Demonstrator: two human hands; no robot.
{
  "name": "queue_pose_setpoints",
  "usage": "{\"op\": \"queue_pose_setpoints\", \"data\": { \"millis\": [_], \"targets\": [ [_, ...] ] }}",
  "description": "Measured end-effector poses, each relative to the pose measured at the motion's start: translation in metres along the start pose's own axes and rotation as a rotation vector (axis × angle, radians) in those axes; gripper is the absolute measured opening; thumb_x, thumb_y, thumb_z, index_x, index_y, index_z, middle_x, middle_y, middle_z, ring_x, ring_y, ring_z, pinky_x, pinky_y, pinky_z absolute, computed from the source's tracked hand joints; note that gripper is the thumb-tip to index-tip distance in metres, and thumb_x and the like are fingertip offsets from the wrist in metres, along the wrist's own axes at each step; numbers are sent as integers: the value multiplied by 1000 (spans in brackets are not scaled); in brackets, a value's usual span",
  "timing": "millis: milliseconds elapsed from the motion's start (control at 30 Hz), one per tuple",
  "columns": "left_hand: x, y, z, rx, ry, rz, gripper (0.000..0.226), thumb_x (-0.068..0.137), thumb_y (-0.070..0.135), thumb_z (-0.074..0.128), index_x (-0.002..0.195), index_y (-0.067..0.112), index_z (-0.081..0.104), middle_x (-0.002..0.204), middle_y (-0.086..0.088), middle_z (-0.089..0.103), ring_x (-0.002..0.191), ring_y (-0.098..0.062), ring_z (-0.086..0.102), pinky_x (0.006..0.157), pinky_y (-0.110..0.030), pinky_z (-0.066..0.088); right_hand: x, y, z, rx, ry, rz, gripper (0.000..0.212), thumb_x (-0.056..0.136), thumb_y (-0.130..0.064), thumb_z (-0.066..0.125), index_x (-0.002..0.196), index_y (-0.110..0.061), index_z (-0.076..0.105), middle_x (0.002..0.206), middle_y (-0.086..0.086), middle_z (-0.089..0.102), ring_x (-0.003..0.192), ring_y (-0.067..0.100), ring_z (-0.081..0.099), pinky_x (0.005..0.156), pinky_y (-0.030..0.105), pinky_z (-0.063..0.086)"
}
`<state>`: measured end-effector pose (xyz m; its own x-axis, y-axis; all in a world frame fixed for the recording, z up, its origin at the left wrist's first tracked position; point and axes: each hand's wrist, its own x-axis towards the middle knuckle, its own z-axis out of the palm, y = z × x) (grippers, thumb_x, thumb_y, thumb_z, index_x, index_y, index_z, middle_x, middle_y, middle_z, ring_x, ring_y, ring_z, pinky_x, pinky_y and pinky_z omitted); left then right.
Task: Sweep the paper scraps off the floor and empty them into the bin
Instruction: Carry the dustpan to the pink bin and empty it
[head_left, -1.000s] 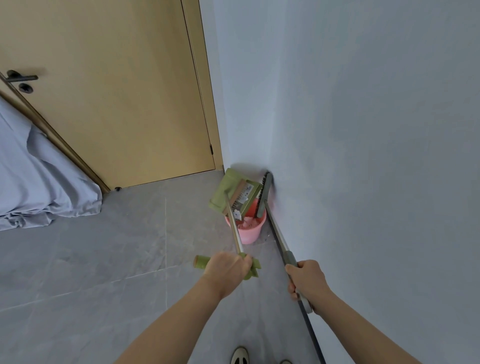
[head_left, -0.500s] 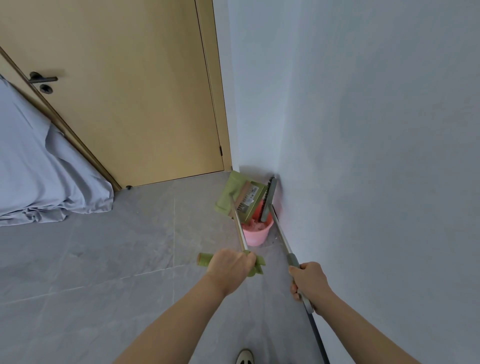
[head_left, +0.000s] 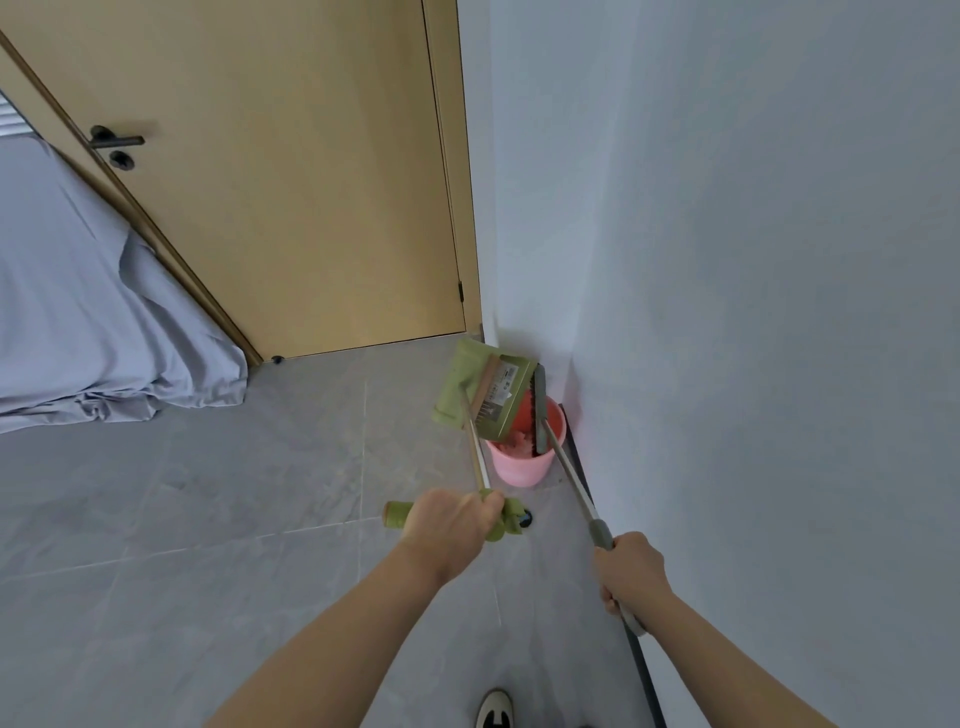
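Note:
A green long-handled dustpan is tipped over the pink bin in the corner by the wall. My left hand grips the dustpan's green handle. My right hand grips the grey handle of the broom, whose dark head reaches into the bin's mouth. Pinkish crumpled scraps show inside the bin.
A closed tan door with a dark lever handle stands behind. Grey bedding drapes down at the left. A white wall runs along the right, with a dark skirting strip. My shoe shows at the bottom on the grey tiled floor.
The view has shifted slightly, so the bin and tools sit a little further right in the frame. The dustpan stays tipped over the bin, and both hands keep their grips.

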<state>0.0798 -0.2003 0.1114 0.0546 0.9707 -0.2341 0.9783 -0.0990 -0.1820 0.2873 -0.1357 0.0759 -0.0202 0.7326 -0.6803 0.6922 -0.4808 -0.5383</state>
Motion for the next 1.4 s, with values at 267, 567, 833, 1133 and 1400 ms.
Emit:
{"op": "queue_pose_setpoints", "data": {
  "millis": [267, 567, 833, 1133, 1400],
  "targets": [
    [4, -3, 4, -18, 40, -32, 31, 99, 11, 38, 127, 18, 47, 91, -3, 67, 73, -27, 65, 58, -32, 45, 9, -7, -13, -83, 59, 31, 10, 92, -4, 49, 83, -2, 53, 67, 15, 58, 47, 21, 53, 46, 25, 48],
    [6, -8, -2, -210, 202, -201, 27, 97, 29, 47, 122, 29, 58, 89, 2, 72, 73, -25, 68, 57, -29, 44, 8, -7, -22, -82, 85, 7, 9, 92, -5, 48, 86, -1, 53, 63, 16, 60, 50, 25, 58, 59, 36, 58],
    [0, -31, -28, -445, 314, -437, 27, 96, 37, 48, 119, 35, 63, 89, -3, 71, 82, -29, 65, 61, -29, 36, -4, -26, -31, 42, 75, 49, 10, 92, 0, 49, 84, 2, 55, 68, 18, 58, 50, 24, 53, 48, 27, 48],
    [-24, -54, -28, -601, 360, -618, 17, 89, 34, 55, 100, 29, 68, 81, -4, 68, 77, -31, 63, 61, -30, 43, -28, -63, -30, 128, 25, -24, 13, 91, -4, 51, 89, 6, 59, 63, 14, 53, 49, 23, 51, 50, 27, 45],
    [-69, -68, -27, -710, 423, -799, 15, 85, 35, 61, 96, 28, 69, 78, -2, 66, 74, -28, 59, 60, -29, 38, -59, -79, -25, 117, -52, -41, 8, 88, 2, 50, 90, 4, 57, 61, 10, 47, 43, 18, 41, 37, 19, 35]
  ]
}}
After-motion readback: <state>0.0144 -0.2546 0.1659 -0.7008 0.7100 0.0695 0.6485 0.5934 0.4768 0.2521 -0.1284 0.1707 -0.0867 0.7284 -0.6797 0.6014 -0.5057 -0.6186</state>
